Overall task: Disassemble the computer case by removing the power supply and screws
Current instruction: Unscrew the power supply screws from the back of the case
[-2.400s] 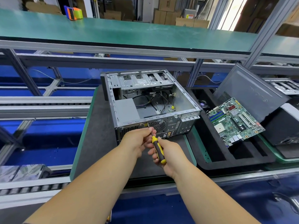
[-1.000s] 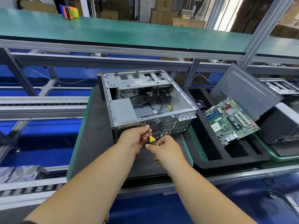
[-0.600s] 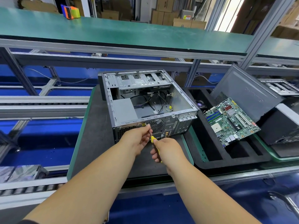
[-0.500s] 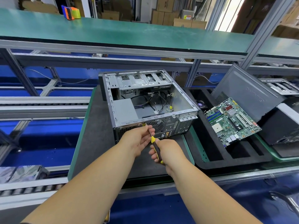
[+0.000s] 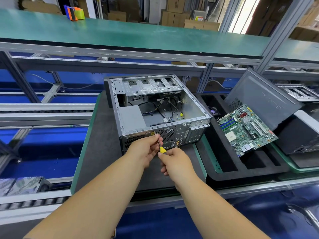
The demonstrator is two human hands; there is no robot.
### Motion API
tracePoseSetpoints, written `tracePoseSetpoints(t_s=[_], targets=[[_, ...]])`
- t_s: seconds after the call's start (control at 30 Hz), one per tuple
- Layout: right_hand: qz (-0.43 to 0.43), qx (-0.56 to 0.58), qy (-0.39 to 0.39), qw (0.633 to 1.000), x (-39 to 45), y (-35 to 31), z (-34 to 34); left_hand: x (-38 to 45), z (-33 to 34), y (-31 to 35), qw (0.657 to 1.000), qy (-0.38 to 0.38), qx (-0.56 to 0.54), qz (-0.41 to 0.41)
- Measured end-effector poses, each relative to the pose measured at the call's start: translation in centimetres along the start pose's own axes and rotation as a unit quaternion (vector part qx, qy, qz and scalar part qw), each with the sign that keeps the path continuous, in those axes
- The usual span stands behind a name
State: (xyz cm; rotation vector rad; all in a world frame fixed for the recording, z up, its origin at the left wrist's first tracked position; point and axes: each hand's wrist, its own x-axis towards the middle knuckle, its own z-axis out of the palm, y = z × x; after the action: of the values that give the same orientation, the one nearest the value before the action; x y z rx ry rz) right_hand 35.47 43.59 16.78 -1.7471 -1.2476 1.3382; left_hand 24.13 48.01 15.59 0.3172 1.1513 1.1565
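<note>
A dark mat (image 5: 96,152) is lying mid-frame, carrying the open case (image 5: 155,107). At right, a black foam tray (image 5: 224,169) is holding a motherboard (image 5: 246,128).

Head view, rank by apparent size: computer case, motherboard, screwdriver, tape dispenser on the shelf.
Largest to smallest as they look:
1. computer case
2. motherboard
3. and 4. unsure: the screwdriver is mostly hidden by the right hand and left hand; the tape dispenser sits far back.
</note>
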Motion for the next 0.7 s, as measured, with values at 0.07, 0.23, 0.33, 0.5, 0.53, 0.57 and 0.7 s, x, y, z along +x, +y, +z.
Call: tracePoseSetpoints(t_s=[0.07,0.23,0.33,0.5,0.53,0.57,0.7], targets=[[-0.001,0.022,0.0,1.0,0.0,0.2,-0.1,-0.2,-0.1,0.0,1.0,-0.004,0.004,-0.001],[0.001,0.031,0.001,1.0,0.1,0.4,-0.1,-0.4,-0.9,0.0,0.998,0.026,0.053,-0.002],[0.006,0.046,0.001,0.999,0.2,0.5,0.0,-0.8,-1.2,0.3,0.998,0.028,0.06,0.003],[0.018,0.05,-0.006,0.999,0.4,0.7,-0.1,-2.0,-1.4,1.2,0.956,0.065,0.258,0.124],[0.019,0.051,-0.007,0.999,0.5,0.8,-0.2,-2.2,-1.6,1.7,0.916,0.081,0.337,0.202],[0.018,0.053,-0.007,0.998,0.6,1.0,-0.3,-2.4,-1.9,2.3,0.86,0.096,0.413,0.284],[0.006,0.065,0.009,0.998,0.6,1.8,-0.4,-1.2,-2.3,5.0,0.655,0.077,0.628,0.413]])
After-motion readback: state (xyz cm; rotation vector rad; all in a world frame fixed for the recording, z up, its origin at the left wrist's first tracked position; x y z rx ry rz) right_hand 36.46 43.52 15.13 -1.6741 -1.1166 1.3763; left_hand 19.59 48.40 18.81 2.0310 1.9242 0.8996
